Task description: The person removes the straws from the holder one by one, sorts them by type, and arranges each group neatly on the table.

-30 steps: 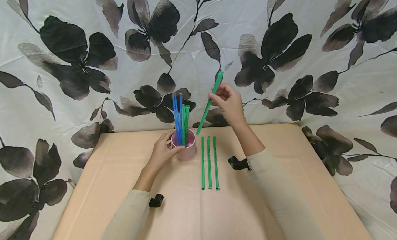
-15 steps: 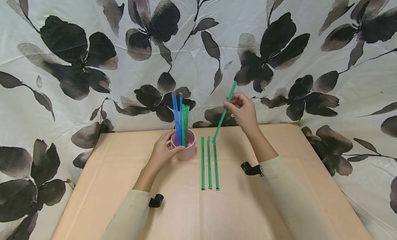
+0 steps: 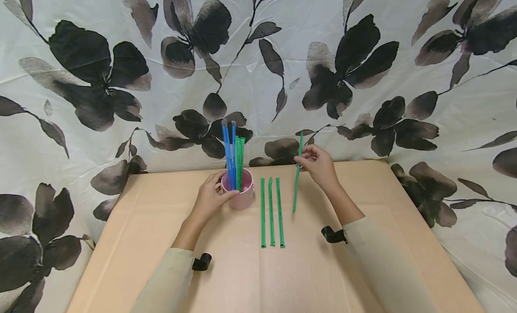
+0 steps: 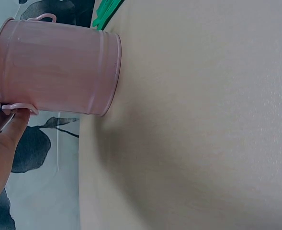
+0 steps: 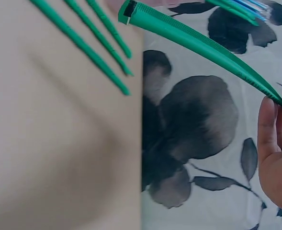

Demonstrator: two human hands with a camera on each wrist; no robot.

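Observation:
A pink cup (image 3: 242,200) with small side handles stands near the table's back edge, holding several blue straws (image 3: 228,156) and green straws (image 3: 240,158) upright. The left hand (image 3: 212,196) grips its rim and side; in the left wrist view fingers touch the pink cup (image 4: 59,67) by a handle. Right of the cup, three green straws (image 3: 271,214) lie side by side. Beyond them the right hand (image 3: 319,167) pinches one green straw (image 3: 296,187), nearly upright, its lower end over the table. The right wrist view shows this green straw (image 5: 193,43) between thumb and fingers (image 5: 270,124).
The tan table (image 3: 226,277) ends at a back edge against a white cloth (image 3: 250,88) with dark flowers. Black wrist devices sit at the left cuff (image 3: 202,262) and right cuff (image 3: 334,235).
The right hand has moved right and down with its green straw, which has gone from slanted to nearly upright. The left hand has stayed on the cup.

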